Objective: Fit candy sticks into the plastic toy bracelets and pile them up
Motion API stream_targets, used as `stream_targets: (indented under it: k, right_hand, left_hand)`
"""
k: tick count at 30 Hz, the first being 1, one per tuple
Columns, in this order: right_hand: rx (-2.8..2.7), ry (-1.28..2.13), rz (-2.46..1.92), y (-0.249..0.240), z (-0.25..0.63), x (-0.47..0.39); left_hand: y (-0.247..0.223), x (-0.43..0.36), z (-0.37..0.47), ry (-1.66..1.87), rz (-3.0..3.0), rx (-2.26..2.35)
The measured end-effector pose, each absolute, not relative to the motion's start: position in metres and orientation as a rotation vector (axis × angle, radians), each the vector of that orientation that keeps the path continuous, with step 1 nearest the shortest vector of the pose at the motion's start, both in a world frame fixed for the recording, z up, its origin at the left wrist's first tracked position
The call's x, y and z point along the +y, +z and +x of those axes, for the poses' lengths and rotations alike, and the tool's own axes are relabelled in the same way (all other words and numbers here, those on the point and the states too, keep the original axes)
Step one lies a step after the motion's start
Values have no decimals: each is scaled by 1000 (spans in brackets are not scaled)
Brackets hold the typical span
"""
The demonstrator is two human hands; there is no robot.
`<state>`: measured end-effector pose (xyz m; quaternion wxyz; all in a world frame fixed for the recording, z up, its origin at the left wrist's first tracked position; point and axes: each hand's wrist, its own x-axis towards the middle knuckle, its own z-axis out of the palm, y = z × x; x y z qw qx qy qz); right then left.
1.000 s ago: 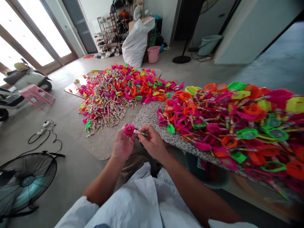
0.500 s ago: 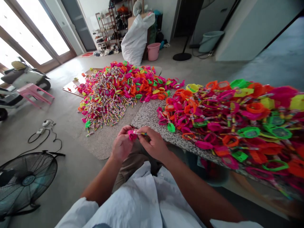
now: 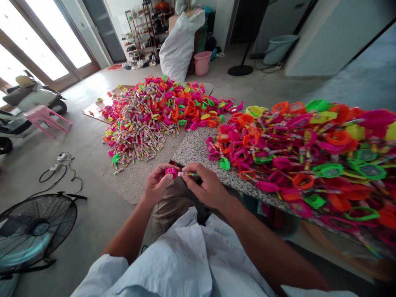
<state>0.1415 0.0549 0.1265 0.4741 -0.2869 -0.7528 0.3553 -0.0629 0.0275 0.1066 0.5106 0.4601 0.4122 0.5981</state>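
Between the thumb and fingers of my left hand (image 3: 154, 183) is a small pink plastic toy watch (image 3: 171, 172). My right hand (image 3: 208, 186) pinches a thin candy tube (image 3: 187, 174) in a white and coloured wrapper. The tube's whitish end points at the watch, with a narrow gap between them. Both hands are above my lap, near the corner of a speckled stone slab (image 3: 193, 150). On the slab's right part lies a large heap of pink, orange, green and yellow toy watches (image 3: 281, 163), many with tubes attached.
Ahead, a second heap mixes loose wrapped tubes (image 3: 140, 140) with watches. A black floor fan (image 3: 40, 227) stands at lower left, with a cable (image 3: 63, 167) on the floor beyond it. Farther off are a pink stool (image 3: 46, 115), a scooter (image 3: 34, 97), a white sack (image 3: 177, 47) and a pink bucket (image 3: 202, 63).
Earlier the tube's end was up against the pink toy watch; now the two are slightly apart. The watch has turned in my left fingers. The whole view has shifted a little.
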Motion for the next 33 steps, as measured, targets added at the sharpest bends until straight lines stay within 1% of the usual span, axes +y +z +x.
stream_targets:
  k: [4, 12, 16, 24, 33]
  right_hand:
    - [-1873, 849, -679, 127, 141, 55]
    - [-1890, 805, -546, 127, 144, 56]
    - [-1920, 784, -520, 126, 147, 56]
    - [-1935, 766, -548, 126, 152, 56]
    - [-1927, 848, -580, 131, 155, 54]
  left_hand:
    - [108, 28, -66, 1397, 1366, 1050]
    - [109, 32, -64, 1468, 1698, 914]
    - [113, 32, -62, 1512, 1807, 852]
    - [112, 33, -68, 1418, 2012, 912]
    - [114, 31, -67, 1396, 2054, 917]
